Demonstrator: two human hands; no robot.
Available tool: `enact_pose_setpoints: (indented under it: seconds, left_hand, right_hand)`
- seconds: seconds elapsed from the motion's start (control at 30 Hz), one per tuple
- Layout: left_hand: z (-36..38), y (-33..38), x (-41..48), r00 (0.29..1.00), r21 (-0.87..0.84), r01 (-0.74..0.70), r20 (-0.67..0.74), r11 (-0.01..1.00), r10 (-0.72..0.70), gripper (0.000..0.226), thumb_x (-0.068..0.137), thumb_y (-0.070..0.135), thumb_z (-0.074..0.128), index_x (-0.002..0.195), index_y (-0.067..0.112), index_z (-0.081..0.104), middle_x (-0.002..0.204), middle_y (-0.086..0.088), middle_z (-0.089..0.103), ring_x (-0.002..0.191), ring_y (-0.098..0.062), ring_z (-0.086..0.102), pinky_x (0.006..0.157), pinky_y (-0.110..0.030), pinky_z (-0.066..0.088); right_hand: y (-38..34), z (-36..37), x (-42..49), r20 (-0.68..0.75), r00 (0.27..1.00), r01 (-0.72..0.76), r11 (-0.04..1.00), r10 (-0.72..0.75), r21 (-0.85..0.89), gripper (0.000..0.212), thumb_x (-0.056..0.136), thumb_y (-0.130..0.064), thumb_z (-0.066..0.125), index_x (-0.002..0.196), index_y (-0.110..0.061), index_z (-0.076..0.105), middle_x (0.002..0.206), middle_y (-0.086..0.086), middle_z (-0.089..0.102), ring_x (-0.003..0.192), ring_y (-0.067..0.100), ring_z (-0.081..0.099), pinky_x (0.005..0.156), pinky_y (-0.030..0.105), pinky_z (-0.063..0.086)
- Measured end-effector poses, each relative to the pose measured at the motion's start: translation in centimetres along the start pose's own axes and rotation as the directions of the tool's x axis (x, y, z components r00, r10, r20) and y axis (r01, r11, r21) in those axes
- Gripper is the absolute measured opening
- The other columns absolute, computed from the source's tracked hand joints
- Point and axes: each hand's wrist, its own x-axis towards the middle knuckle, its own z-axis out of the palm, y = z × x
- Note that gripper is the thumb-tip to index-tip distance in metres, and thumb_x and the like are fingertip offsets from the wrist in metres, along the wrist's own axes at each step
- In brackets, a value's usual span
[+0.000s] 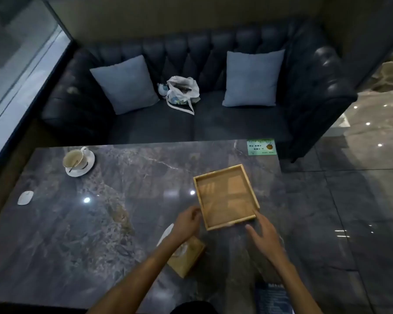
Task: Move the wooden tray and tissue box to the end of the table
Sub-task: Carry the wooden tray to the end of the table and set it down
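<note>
while the wooden tray (pixel 226 197) sits on the table (pixel 100 223) near its right edge, i note my left hand (pixel 188 219) and right hand (pixel 262 232) spread at its near corners, grasping nothing. the tissue box (pixel 187 257) lies under my left forearm; a careless push could tip the tray off.

Dim room. Dark marble surface (pixel 123 200) near, ceiling lights reflected in it. Far side: dark tufted sofa (pixel 304 87) with two grey-blue cushions (pixel 125 83). Glass window (pixel 16 71) at left; glossy tiled floor (pixel 361 189) at right.

Cup on saucer (pixel 78 160), white mouse (pixel 25 197), green card (pixel 261 147), sofa (pixel 315 87), cushions (pixel 125 83)
</note>
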Motion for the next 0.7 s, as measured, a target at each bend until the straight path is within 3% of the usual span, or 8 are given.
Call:
enact_pose_setpoints:
  seconds: [0.07, 0.13, 0.23, 0.3, 0.37, 0.43, 0.6, 0.7]
  left_hand:
    - [0.6, 0.4, 1.9, 0.996, -0.011, 0.058, -0.066, 0.998, -0.058, 0.016, 0.098, 0.023, 0.047, 0.097, 0.018, 0.062, 0.091, 0.004, 0.060, 0.089, -0.015, 0.061, 0.062, -0.012, 0.038]
    - [1.4, 0.7, 4.1, 0.989, -0.023, 0.124, -0.073, 0.992, -0.126, 0.014, 0.098, 0.021, 0.046, 0.095, 0.015, 0.058, 0.090, 0.000, 0.058, 0.087, -0.016, 0.058, 0.062, -0.017, 0.040]
    - [2.8, 0.6, 6.2, 0.978, -0.048, 0.209, -0.003, 0.977, -0.209, 0.020, 0.096, 0.022, 0.051, 0.112, 0.010, 0.054, 0.102, -0.003, 0.057, 0.095, -0.017, 0.058, 0.081, -0.027, 0.050]
    - [3.7, 0.2, 7.1, 0.959, -0.135, 0.282, 0.064, 0.950, -0.276, 0.024, 0.094, 0.023, 0.056, 0.116, 0.013, 0.050, 0.108, -0.003, 0.056, 0.099, -0.016, 0.059, 0.086, -0.022, 0.052]
    - [5.0, -1.1, 8.2, 0.926, -0.194, 0.378, 0.078, 0.905, -0.369, 0.047, 0.090, 0.027, 0.060, 0.131, 0.012, 0.041, 0.122, -0.005, 0.053, 0.114, -0.025, 0.057, 0.098, -0.037, 0.052]
    - [6.1, -2.3, 9.1, 0.900, -0.210, 0.435, 0.069, 0.876, -0.430, 0.050, 0.088, 0.030, 0.059, 0.132, 0.013, 0.043, 0.125, -0.006, 0.055, 0.115, -0.029, 0.058, 0.096, -0.044, 0.052]
    - [9.0, -6.5, 11.7, 0.850, -0.311, 0.524, 0.127, 0.793, -0.512, 0.060, 0.079, 0.052, 0.059, 0.125, 0.015, 0.057, 0.120, -0.012, 0.061, 0.107, -0.029, 0.062, 0.081, -0.036, 0.054]
    - [11.4, -11.0, 15.4, 0.800, -0.346, 0.598, 0.202, 0.723, -0.565, 0.072, 0.062, 0.050, 0.065, 0.127, 0.018, 0.055, 0.121, -0.011, 0.061, 0.106, -0.033, 0.064, 0.086, -0.044, 0.058]
  right_hand:
    - [0.7, -0.4, 1.7, 0.023, 0.999, -0.034, 0.999, 0.033, 0.034, 0.067, 0.084, -0.046, 0.058, 0.141, -0.012, 0.044, 0.135, 0.015, 0.056, 0.125, 0.031, 0.052, 0.104, 0.038, 0.040]
    - [1.3, -0.6, 3.7, 0.053, 0.989, -0.143, 0.989, 0.141, 0.032, 0.065, 0.085, -0.037, 0.062, 0.140, -0.009, 0.043, 0.134, 0.021, 0.054, 0.124, 0.035, 0.051, 0.100, 0.033, 0.037]
    - [2.4, -0.6, 6.4, 0.034, 0.957, -0.289, 0.956, 0.288, 0.040, 0.064, 0.087, -0.019, 0.067, 0.143, -0.005, 0.038, 0.139, 0.029, 0.046, 0.130, 0.041, 0.044, 0.103, 0.036, 0.035]
    - [3.4, -0.5, 7.8, 0.046, 0.926, -0.377, 0.923, 0.374, 0.072, 0.069, 0.086, -0.020, 0.068, 0.145, -0.005, 0.035, 0.142, 0.030, 0.041, 0.133, 0.042, 0.040, 0.108, 0.041, 0.033]
    - [4.1, -0.3, 9.0, 0.088, 0.895, -0.446, 0.886, 0.438, 0.126, 0.070, 0.087, -0.023, 0.067, 0.146, -0.008, 0.034, 0.144, 0.029, 0.039, 0.134, 0.040, 0.040, 0.110, 0.041, 0.032]
    - [4.8, 0.1, 9.9, 0.123, 0.876, -0.480, 0.865, 0.466, 0.147, 0.067, 0.088, -0.025, 0.066, 0.146, -0.010, 0.037, 0.143, 0.027, 0.042, 0.130, 0.039, 0.044, 0.109, 0.040, 0.035]
    - [10.4, 3.2, 12.0, 0.162, 0.838, -0.545, 0.812, 0.521, 0.210, 0.064, 0.080, -0.041, 0.067, 0.139, -0.029, 0.047, 0.135, 0.020, 0.051, 0.119, 0.033, 0.055, 0.104, 0.049, 0.046]
    - [8.3, 3.3, 11.6, 0.157, 0.815, -0.578, 0.764, 0.557, 0.288, 0.055, 0.076, -0.046, 0.066, 0.128, -0.046, 0.050, 0.133, 0.015, 0.044, 0.114, 0.032, 0.056, 0.083, 0.052, 0.058]
